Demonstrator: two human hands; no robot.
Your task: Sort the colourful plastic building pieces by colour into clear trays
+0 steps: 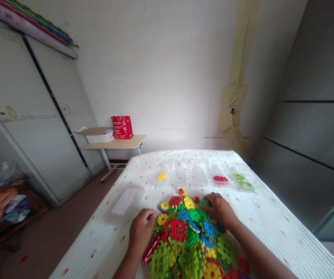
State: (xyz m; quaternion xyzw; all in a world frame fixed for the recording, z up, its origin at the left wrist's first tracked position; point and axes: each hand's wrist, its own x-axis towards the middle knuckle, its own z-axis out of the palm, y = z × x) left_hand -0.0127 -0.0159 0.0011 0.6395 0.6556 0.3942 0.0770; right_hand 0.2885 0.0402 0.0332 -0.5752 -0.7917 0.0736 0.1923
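Note:
A heap of plastic interlocking pieces (188,236), red, yellow, green and blue, lies on the white cloth-covered table (271,221) in front of me. My left hand (140,230) rests curled at the heap's left edge, fingers bent beside a yellow piece. My right hand (220,209) lies on the heap's far right side, its fingers closed over a green piece (204,202). Beyond the heap stands a row of clear trays: one holds a yellow piece (161,176), one red pieces (220,179), one green pieces (242,181).
A clear lidded box (124,201) sits on the table to the left. A small side table (114,144) with a red bag (122,127) and a white box stands by the wall. Grey cabinets line the left; clutter lies on the floor.

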